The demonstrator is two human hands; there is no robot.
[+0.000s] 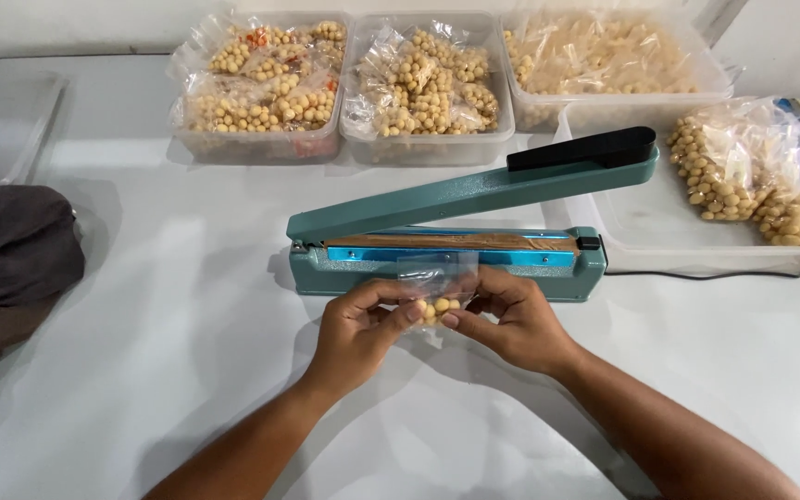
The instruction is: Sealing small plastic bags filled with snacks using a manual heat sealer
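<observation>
**Small bag of yellow balls held at the sealer's front edge**

Both hands met at the middle of the white table (141, 306), just in front of a teal heat sealer (446, 259). The left hand (358, 324) and the right hand (511, 319) together held a small clear bag (437, 289) with a few round yellow balls gathered at its bottom. The fingers of each hand were curled in narrow, thumbs and fingertips pinching the bag from either side at the level of the balls. The bag's open top reached up over the sealer's front edge, touching or lying just short of the blue strip there; which of the two could not be told.

The sealer's arm (474, 190) stood raised, tilted up toward the right, with its black handle (583, 148) at the high end. The brown sealing bar under it lay uncovered.

Along the far edge of the table sat three clear tubs. The left tub (256, 143) and the middle tub (428, 146) were heaped with filled bags of the same yellow balls, and the right tub (622, 91) held paler filled bags. To the right of the sealer, a white tray (641, 231) carried a few more filled bags (743, 176) at its far right side. A dark cloth (11, 250) lay at the table's left edge.
</observation>
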